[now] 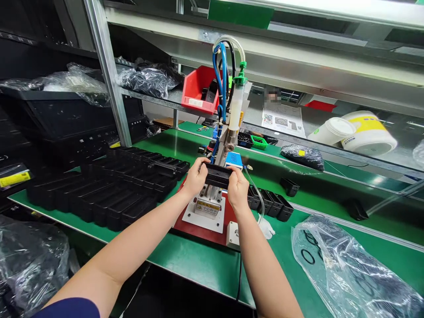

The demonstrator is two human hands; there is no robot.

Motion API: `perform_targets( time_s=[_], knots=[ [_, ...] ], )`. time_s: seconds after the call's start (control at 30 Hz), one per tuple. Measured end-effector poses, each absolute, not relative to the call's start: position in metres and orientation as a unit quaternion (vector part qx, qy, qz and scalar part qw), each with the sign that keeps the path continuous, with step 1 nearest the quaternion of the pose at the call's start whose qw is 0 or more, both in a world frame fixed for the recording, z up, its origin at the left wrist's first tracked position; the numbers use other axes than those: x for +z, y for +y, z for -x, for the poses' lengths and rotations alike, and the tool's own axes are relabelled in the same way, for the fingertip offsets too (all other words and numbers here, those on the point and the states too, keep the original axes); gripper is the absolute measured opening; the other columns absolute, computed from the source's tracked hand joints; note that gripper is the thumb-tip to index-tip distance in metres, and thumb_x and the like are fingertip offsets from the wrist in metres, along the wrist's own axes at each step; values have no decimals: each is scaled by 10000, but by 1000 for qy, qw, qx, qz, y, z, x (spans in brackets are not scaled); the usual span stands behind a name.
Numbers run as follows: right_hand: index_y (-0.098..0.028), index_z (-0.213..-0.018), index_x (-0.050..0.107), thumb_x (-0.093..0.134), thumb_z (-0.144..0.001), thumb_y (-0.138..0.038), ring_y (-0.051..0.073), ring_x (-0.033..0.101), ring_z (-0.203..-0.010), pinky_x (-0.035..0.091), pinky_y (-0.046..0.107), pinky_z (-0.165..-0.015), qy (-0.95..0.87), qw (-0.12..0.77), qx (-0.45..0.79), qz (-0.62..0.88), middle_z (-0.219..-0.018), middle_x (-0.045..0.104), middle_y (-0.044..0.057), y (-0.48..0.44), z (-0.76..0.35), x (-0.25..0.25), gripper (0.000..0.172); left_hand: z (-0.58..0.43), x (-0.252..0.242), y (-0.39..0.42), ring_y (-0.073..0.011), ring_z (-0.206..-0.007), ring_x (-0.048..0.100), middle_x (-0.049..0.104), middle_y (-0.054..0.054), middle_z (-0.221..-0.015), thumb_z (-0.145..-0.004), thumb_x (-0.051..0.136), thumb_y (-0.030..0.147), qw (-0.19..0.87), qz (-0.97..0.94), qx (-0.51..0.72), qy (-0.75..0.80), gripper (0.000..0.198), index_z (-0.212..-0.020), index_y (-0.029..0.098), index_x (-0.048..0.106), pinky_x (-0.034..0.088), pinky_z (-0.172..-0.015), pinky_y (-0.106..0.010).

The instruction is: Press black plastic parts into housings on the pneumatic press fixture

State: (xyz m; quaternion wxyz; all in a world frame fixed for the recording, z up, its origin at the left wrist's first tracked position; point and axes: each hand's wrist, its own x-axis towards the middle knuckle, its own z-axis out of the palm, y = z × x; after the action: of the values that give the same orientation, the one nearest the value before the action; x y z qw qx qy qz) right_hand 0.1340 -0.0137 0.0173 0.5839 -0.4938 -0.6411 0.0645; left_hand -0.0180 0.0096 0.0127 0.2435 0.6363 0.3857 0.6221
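Observation:
Between my two hands is a black rectangular plastic housing point(217, 176), held level by its ends. My left hand point(198, 177) grips its left end, fingers wrapped round it. At the opposite end my right hand point(237, 185) is closed on it, thumb on top. The housing is in front of a bench dispensing machine point(207, 211), whose syringe point(235, 106) with a green cap stands above and behind it. Whether the housing touches the machine's fixture is hidden by my hands.
Rows of black housings point(109, 194) cover the bench's left side; several more point(273, 203) stand right of the machine. A clear bag with black rings point(347, 265) lies at right. A red bin point(201, 90) and white tubs point(367, 132) sit on the shelf. A white button box point(233, 234) is nearby.

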Motion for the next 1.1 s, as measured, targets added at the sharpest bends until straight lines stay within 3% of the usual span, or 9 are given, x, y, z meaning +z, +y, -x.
perform_targets(
  time_s=[0.17, 0.47, 0.67, 1.1],
  knots=[
    [-175, -995, 656, 323, -902, -340, 192, 608, -847, 454, 314, -783, -639, 590, 54, 491, -934, 681, 56, -14, -137, 12, 383, 18, 7, 14, -145, -718, 497, 582, -20, -842, -930, 340, 296, 228, -650, 617, 381, 282, -1018, 179, 581, 389, -695, -260],
    [-183, -959, 642, 340, -852, -338, 171, 535, -659, 405, 288, -646, -639, 544, 94, 536, -733, 609, 7, -14, -141, 18, 357, 19, 6, 16, -163, -792, 522, 591, -22, -845, -906, 366, 302, 234, -649, 612, 386, 281, -946, 181, 616, 402, -722, -258],
    [-206, -984, 644, 319, -843, -382, 205, 539, -741, 413, 317, -727, -624, 532, 103, 564, -793, 620, 29, -18, -137, 20, 395, 20, 8, 15, -155, -743, 498, 571, -13, -799, -887, 373, 287, 263, -644, 602, 393, 264, -923, 179, 611, 390, -704, -263],
    [-200, -888, 664, 318, -786, -355, 195, 570, -743, 441, 289, -683, -591, 591, 113, 537, -793, 657, 23, -21, -131, 42, 393, 12, 32, 11, -159, -759, 516, 588, -25, -800, -885, 372, 284, 242, -637, 630, 373, 249, -850, 177, 594, 409, -733, -272]
  ],
)
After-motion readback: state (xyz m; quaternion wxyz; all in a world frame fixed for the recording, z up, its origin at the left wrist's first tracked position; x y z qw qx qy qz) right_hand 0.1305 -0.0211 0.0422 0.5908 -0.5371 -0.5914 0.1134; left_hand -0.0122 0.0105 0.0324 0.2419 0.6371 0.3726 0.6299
